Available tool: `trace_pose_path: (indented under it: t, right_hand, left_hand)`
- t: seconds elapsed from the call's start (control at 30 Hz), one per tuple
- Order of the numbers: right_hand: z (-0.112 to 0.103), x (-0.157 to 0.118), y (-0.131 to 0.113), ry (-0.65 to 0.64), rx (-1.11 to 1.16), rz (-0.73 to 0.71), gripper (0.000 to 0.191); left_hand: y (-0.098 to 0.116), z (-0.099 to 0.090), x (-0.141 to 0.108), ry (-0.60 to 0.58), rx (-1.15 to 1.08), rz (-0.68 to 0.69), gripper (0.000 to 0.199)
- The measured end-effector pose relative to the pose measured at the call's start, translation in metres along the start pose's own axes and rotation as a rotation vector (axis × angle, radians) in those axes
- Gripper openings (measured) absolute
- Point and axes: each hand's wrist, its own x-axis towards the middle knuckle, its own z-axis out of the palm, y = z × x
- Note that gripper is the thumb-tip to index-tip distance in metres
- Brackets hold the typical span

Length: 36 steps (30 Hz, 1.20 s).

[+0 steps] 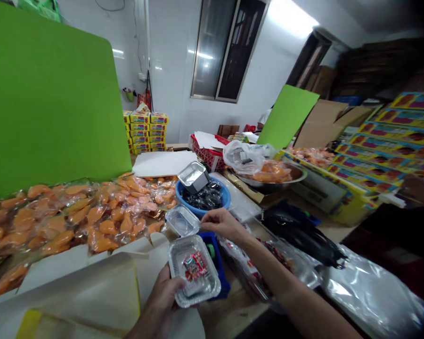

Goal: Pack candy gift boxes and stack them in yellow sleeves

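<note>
My left hand point(162, 296) grips the lower left rim of a foil tray point(212, 287), with its thumb over the edge. Small red and silver packets point(195, 266) lie in that tray. Just behind it sits a second foil tray point(182, 220), with no packets visible inside. My right hand point(222, 224) reaches in from the right beside this second tray, fingers bent and pressed together; whatever they hold is too small to make out. A blue bowl point(226, 193) holds black plastic packets point(207, 197) and stacked foil trays point(192, 176). A blue tape dispenser point(223, 282) stands partly hidden behind the front tray.
Bagged orange pieces point(102, 216) cover the left side below a green board point(53, 103). A metal basin point(298, 174) and a black bag point(304, 235) lie to the right, near stacked yellow boxes point(385, 136). Another person's hand point(419, 188) shows at the far right.
</note>
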Motion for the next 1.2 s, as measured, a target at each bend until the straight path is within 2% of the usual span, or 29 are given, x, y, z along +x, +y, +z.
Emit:
trace_pose_path:
  t: [0.1,0.2,0.3,0.33,0.43,0.53,0.63,0.73,0.83,0.9,0.97,1.07,1.13,1.2]
  right_hand:
    - [0.009,-0.007,-0.018,-0.074,-0.195,-0.162,0.01]
    - [0.031,-0.02,-0.036,-0.209,-0.585,-0.37,0.014]
    - [0.048,-0.028,-0.039,-0.253,-0.826,-0.42,0.004]
    - [0.051,-0.028,-0.037,-0.253,-0.834,-0.422,0.01]
    - [0.049,-0.026,-0.03,-0.215,-0.755,-0.408,0.02]
    - [0.041,-0.025,-0.026,-0.092,-0.602,-0.338,0.02]
    - [0.035,-0.028,-0.024,0.012,-0.339,-0.245,0.019]
    - [0.032,-0.031,-0.023,0.019,-0.026,-0.113,0.016]
    - [0.017,-0.034,-0.017,0.071,0.152,-0.016,0.019]
    - [-0.005,-0.037,-0.006,0.149,0.119,0.004,0.023]
    - [-0.033,-0.041,0.011,0.167,-0.064,0.041,0.025]
    - [-0.072,-0.036,0.038,0.031,-0.483,0.134,0.02]
    - [-0.084,-0.018,0.053,0.016,-0.697,0.164,0.02]
    - [-0.083,0.01,0.063,0.079,-0.817,0.181,0.026]
  left_hand:
    - [0.003,-0.001,0.001,0.01,0.033,0.062,0.064]
    - [0.005,-0.002,0.002,0.017,0.056,0.093,0.063]
    - [0.004,-0.004,0.003,0.024,0.064,0.094,0.06]
    - [0.003,-0.005,0.004,0.019,0.062,0.092,0.06]
    - [0.0,-0.006,0.004,-0.002,0.062,0.083,0.061]
    - [-0.001,-0.005,0.003,-0.022,0.054,0.079,0.062]
    - [0.0,-0.002,0.0,-0.035,0.049,0.066,0.064]
    - [0.002,0.003,-0.002,-0.038,0.057,0.056,0.065]
    - [0.004,0.005,-0.005,-0.038,0.056,0.034,0.065]
    - [0.005,0.003,-0.006,-0.048,0.046,0.039,0.065]
    - [0.004,-0.002,-0.005,-0.048,0.044,0.051,0.067]
    - [0.003,-0.011,-0.003,-0.034,0.048,0.061,0.069]
    - [0.001,-0.014,-0.002,-0.051,0.048,0.063,0.066]
    - [0.0,-0.015,-0.001,-0.074,0.041,0.069,0.064]
